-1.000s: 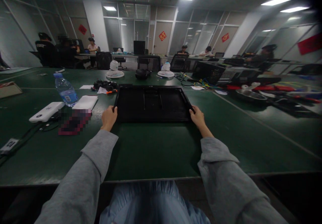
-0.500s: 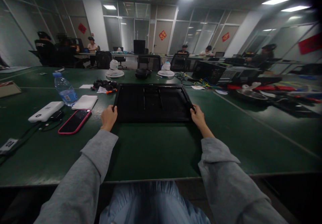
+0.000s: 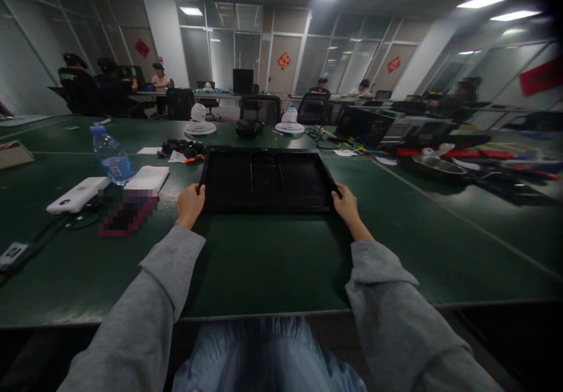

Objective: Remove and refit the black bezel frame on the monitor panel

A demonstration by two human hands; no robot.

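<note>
A wide black rectangular frame (image 3: 229, 210), which looks like a monitor casing, lies in front of me on the green table. It has a raised rim, a small light mark on its far edge and thin upright lines across its dark inside. My left hand (image 3: 190, 205) is closed round the left near corner, thumb on top of the rim. On the opposite side, my right hand (image 3: 346, 203) grips the right rim near its corner in the same way. The fingers under the rim are hidden.
Left on the green table (image 3: 268, 269) are a water bottle (image 3: 115, 158), white tissues (image 3: 148, 178), a white power bank (image 3: 78, 195) and a blurred-out phone (image 3: 128, 213). Beyond stand two white fans (image 3: 200, 127) and a black case (image 3: 248, 128). Cables and a pan (image 3: 440, 169) lie right. Several people sit behind.
My hands keep their hold on both sides of the black frame, which has hardly moved. The whole view has shifted very slightly.
</note>
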